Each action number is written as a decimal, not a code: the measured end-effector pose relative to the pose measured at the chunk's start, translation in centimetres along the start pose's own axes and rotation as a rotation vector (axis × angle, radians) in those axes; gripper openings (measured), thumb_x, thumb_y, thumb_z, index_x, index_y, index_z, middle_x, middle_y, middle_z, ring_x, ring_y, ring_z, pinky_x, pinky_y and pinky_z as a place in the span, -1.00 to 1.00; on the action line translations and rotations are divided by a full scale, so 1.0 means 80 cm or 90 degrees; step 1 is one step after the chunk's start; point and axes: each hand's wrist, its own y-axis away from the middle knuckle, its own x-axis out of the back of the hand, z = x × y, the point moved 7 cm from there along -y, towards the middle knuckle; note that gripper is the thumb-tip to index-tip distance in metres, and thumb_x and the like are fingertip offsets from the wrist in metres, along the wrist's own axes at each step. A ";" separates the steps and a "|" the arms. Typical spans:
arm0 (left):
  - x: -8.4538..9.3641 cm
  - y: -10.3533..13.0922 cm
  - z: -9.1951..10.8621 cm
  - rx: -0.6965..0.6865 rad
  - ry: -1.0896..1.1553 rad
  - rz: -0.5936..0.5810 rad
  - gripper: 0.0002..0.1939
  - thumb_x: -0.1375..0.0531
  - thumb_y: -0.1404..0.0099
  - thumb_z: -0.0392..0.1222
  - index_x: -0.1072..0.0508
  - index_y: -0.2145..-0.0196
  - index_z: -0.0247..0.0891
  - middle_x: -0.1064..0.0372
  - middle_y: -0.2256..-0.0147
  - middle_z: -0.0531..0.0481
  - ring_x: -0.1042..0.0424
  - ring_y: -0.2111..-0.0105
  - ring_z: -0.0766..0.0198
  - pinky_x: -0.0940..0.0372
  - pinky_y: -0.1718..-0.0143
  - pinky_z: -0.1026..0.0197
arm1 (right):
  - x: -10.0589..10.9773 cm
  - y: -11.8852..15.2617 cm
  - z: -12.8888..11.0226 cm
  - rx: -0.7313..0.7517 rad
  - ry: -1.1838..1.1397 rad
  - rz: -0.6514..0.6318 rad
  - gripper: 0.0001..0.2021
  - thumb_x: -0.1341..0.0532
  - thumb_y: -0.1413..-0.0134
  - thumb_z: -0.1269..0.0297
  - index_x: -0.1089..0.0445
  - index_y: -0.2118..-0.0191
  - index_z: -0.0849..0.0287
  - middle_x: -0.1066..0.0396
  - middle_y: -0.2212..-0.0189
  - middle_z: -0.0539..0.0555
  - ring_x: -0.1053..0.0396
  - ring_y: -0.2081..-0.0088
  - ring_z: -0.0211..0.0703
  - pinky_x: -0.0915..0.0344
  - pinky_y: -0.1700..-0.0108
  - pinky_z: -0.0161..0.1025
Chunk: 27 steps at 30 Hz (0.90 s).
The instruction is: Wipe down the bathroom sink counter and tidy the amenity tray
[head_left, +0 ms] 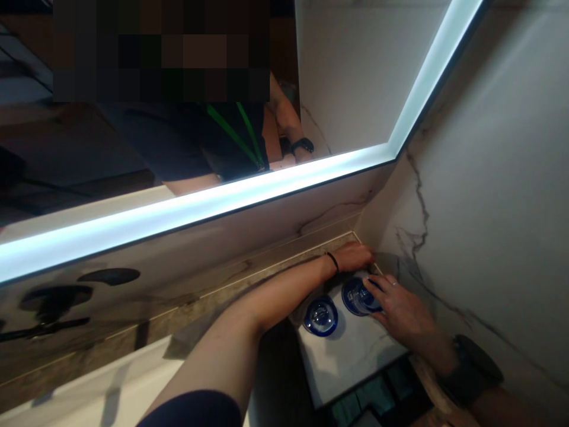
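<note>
Two round, clear-and-blue glass pieces stand on a small white marble-look top in the corner. The left blue glass (320, 316) stands free. My right hand (402, 308) is closed around the side of the right blue glass (355, 296), with thumb and fingers partly covering it. Stretched behind both pieces, my left hand (353, 256) rests at the back corner of the top, against the wall edge. Its fingers are turned away and mostly hidden, so whether it holds anything does not show.
A mirror with a lit frame (249, 193) hangs above the ledge. A marbled wall (489, 207) closes off the right side. A black tap (57, 302) and a white basin (111, 379) lie at left. Dark shelving (368, 403) sits under the top.
</note>
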 end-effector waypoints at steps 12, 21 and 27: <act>-0.028 0.026 0.015 -0.069 -0.127 0.077 -0.80 -0.10 -0.35 -0.26 -0.51 0.29 -0.37 -0.42 0.32 -0.19 -0.44 0.29 0.12 -0.31 0.30 0.13 | -0.002 0.008 -0.002 0.012 -0.010 0.061 -0.39 -0.27 0.02 0.52 -0.24 -0.21 0.35 -0.28 -0.11 0.23 -0.19 -0.11 0.14 -0.38 -0.12 0.02; -0.027 0.031 0.013 -0.059 -0.128 0.069 -0.82 -0.11 -0.34 -0.29 -0.50 0.30 -0.38 -0.43 0.35 -0.18 -0.44 0.32 0.14 -0.30 0.34 0.15 | -0.020 0.004 0.010 0.021 -0.013 0.065 -0.38 -0.26 0.01 0.45 -0.22 -0.23 0.29 -0.25 -0.15 0.20 -0.18 -0.12 0.13 -0.41 -0.09 0.03; -0.028 0.029 0.020 -0.060 -0.132 0.047 -0.77 -0.07 -0.36 -0.28 -0.50 0.30 -0.41 -0.42 0.30 -0.22 -0.43 0.26 0.11 -0.32 0.28 0.12 | -0.010 0.006 0.003 0.009 -0.009 0.061 -0.37 -0.28 0.01 0.48 -0.21 -0.23 0.33 -0.24 -0.14 0.21 -0.15 -0.14 0.15 -0.36 -0.13 0.03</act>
